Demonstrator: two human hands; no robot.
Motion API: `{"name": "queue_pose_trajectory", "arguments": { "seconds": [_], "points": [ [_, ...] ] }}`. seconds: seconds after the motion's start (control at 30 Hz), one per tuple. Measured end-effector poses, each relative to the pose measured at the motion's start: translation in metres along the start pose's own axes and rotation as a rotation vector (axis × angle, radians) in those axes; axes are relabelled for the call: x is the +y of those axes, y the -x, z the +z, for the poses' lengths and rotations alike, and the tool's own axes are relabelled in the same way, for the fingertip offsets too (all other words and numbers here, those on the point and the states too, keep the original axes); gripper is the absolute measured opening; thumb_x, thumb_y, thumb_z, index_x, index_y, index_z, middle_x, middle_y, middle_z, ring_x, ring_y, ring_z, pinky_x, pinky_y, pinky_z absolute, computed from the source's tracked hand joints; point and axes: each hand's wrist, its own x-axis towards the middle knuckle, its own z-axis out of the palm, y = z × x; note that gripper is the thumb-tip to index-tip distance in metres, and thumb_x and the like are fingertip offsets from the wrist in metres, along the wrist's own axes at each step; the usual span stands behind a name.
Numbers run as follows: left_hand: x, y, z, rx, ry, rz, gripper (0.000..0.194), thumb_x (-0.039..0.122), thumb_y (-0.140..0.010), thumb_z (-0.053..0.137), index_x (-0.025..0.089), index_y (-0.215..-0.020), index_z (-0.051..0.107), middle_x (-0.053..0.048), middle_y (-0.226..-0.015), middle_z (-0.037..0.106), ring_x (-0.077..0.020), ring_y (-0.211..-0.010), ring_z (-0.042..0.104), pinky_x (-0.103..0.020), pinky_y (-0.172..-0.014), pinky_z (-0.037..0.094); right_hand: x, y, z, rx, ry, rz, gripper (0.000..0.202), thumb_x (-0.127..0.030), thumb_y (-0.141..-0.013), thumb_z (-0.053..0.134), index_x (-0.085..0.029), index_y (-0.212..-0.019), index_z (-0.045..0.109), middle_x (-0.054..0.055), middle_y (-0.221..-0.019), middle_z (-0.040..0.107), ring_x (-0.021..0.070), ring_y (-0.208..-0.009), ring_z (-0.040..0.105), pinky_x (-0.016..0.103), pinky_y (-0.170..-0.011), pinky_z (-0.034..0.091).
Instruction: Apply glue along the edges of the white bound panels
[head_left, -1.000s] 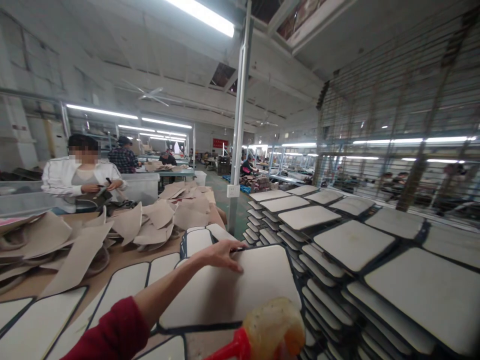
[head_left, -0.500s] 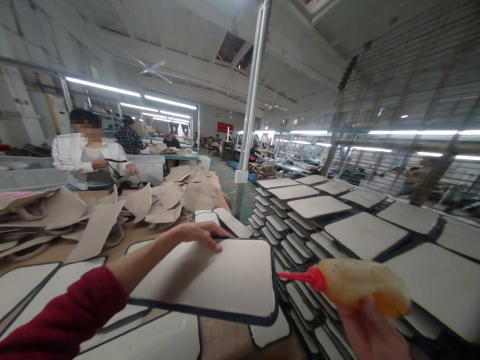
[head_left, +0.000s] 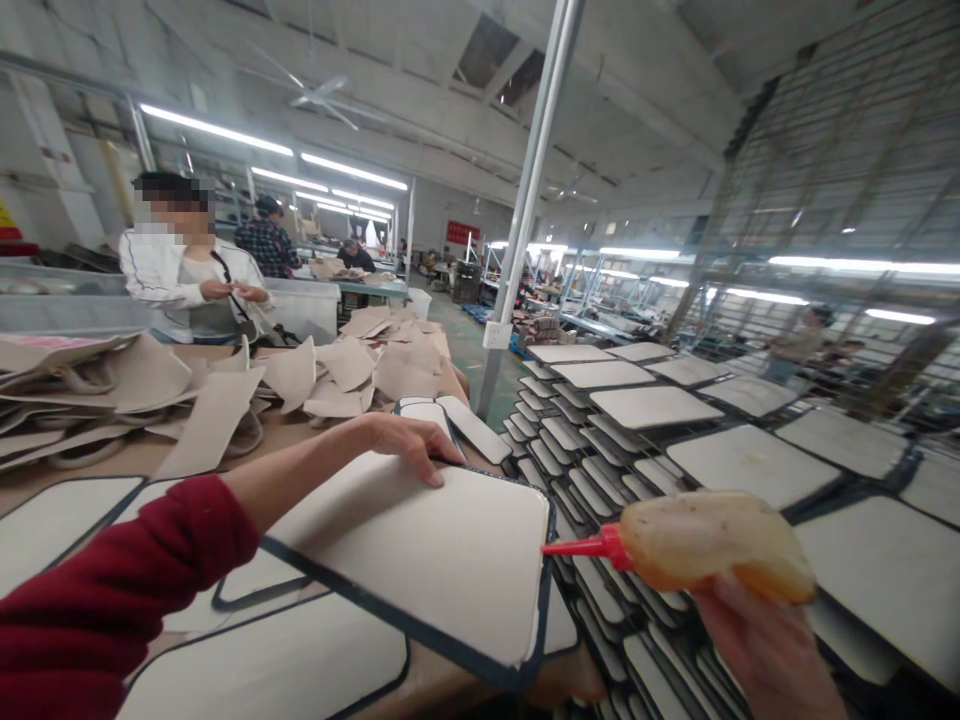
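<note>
My left hand point(head_left: 409, 440) grips the far edge of a white panel point(head_left: 435, 560) with a dark border, thumb on its top face. The panel is tilted, its near right corner lowest. On the right, my right hand point(head_left: 765, 640) is closed round a squeeze bottle point(head_left: 712, 545) of yellowish liquid. The bottle's red nozzle point(head_left: 581, 547) points left, its tip at the panel's right edge. A thin line runs along that edge. More bordered panels point(head_left: 277, 665) lie on the table below.
Stacks of similar panels point(head_left: 750, 465) fill the right side. Beige cut pieces point(head_left: 217, 410) are heaped on the left of the table. A person point(head_left: 199, 270) in a white jacket stands behind them. A metal post point(head_left: 525, 210) rises past the table's far end.
The held panel has turned, its near right corner swinging toward me. The nozzle tip has moved slightly left relative to the view, onto the panel's edge. The whole view has shifted a little.
</note>
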Motion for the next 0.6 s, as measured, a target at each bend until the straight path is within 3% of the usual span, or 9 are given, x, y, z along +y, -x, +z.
{"name": "queue_pose_trajectory", "arguments": {
  "seconds": [0.1,0.17,0.3,0.47,0.6],
  "points": [
    [0.001,-0.002,-0.002,-0.003,-0.012,-0.003,0.05,0.039,-0.069,0.087,0.02,-0.114,0.08,0.0,-0.109,0.079,-0.0243,-0.1,0.07,-0.024,-0.088,0.054,-0.003,-0.002,0.0,0.022,-0.039,0.005,0.069,-0.019,-0.054,0.095,-0.032,-0.117,0.073,0.002,-0.113,0.077,0.0226,-0.089,0.076,0.028,-0.076,0.064],
    [0.003,-0.003,-0.003,-0.007,-0.013,-0.01,0.052,0.037,-0.068,0.088,0.02,-0.116,0.079,0.0,-0.109,0.079,-0.0238,-0.1,0.07,-0.025,-0.091,0.053,-0.004,-0.002,0.0,0.027,-0.033,0.01,0.072,-0.019,-0.052,0.095,-0.033,-0.119,0.072,0.0,-0.117,0.075,0.0224,-0.093,0.075,0.028,-0.078,0.064],
    [0.009,-0.004,-0.002,-0.056,0.023,0.007,0.055,0.038,-0.069,0.088,0.019,-0.12,0.078,0.0,-0.106,0.08,-0.0243,-0.099,0.071,-0.026,-0.093,0.053,-0.002,0.007,-0.004,0.004,0.043,0.062,0.055,-0.026,-0.064,0.091,-0.036,-0.115,0.072,0.0,-0.116,0.075,0.0227,-0.101,0.074,0.029,-0.082,0.064],
    [0.016,-0.006,0.001,-0.076,0.064,-0.002,0.057,0.035,-0.069,0.088,0.018,-0.122,0.077,-0.001,-0.106,0.08,-0.0232,-0.098,0.072,-0.023,-0.091,0.053,-0.002,0.023,-0.011,-0.032,0.166,0.108,0.061,-0.034,-0.067,0.087,-0.036,-0.124,0.067,0.004,-0.12,0.073,0.0279,-0.11,0.07,0.037,-0.089,0.063],
    [0.017,-0.006,0.002,-0.094,0.07,-0.005,0.054,0.035,-0.07,0.087,0.018,-0.121,0.077,-0.001,-0.106,0.08,-0.0239,-0.098,0.072,-0.024,-0.089,0.054,-0.006,0.034,-0.008,-0.048,0.339,0.003,0.043,-0.036,-0.083,0.076,-0.04,-0.125,0.066,0.002,-0.124,0.071,0.0231,-0.115,0.068,0.033,-0.092,0.06]
  ]
}}
